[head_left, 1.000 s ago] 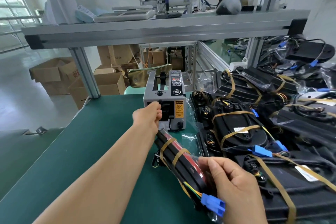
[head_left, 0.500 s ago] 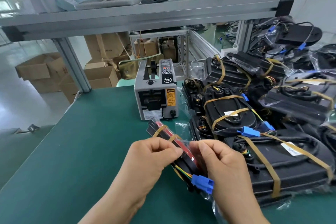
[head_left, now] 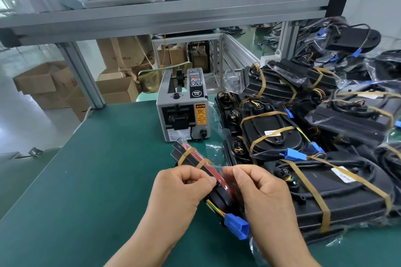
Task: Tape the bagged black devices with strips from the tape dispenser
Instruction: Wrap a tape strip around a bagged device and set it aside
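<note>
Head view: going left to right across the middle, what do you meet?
Cardboard boxes → tape dispenser → pile of taped black devices. The bagged device in the left hand and right hand overlaps the dispenser, so omitted.

Hidden and cut off at the taping bench

The left hand [head_left: 180,191] and right hand [head_left: 264,197] covered the middle of the bagged black device [head_left: 192,156]; any tape strip under their fingers could not be made out. The pile of taped devices [head_left: 347,119] ran off the right edge.
</note>
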`<state>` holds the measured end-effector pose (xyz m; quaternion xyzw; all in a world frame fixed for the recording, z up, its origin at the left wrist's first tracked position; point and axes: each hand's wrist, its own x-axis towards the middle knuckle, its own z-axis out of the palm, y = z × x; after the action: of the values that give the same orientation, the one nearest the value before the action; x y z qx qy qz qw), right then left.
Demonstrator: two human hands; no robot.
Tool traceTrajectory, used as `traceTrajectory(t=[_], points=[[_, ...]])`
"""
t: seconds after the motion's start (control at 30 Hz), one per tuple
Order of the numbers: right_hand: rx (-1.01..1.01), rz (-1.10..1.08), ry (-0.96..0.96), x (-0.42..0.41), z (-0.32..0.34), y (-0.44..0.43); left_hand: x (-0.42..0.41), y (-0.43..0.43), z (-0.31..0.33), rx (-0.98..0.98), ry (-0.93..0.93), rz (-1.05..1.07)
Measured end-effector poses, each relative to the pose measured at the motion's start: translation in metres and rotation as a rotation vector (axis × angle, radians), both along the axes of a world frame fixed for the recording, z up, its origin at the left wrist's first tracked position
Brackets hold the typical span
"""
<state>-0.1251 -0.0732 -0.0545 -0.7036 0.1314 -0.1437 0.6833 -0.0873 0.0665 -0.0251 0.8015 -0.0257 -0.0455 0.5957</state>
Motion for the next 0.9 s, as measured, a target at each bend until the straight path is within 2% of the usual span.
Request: traceTrajectory(t=[0.23, 0.53, 0.9], points=[[0.017, -0.001, 0.008, 0.000, -0.002, 0.000, 0.000, -0.002, -0.005, -0.022, -0.051, -0.007], [-0.010, 0.004, 0.020, -0.001, 0.000, -0.001, -0.004, -0.005, -0.018, 0.047, -0.150, 0.056], [-0.059, 0.010, 0.069, -0.005, 0.007, -0.002, 0.006, -0.002, -0.021, 0.028, -0.159, 0.057]])
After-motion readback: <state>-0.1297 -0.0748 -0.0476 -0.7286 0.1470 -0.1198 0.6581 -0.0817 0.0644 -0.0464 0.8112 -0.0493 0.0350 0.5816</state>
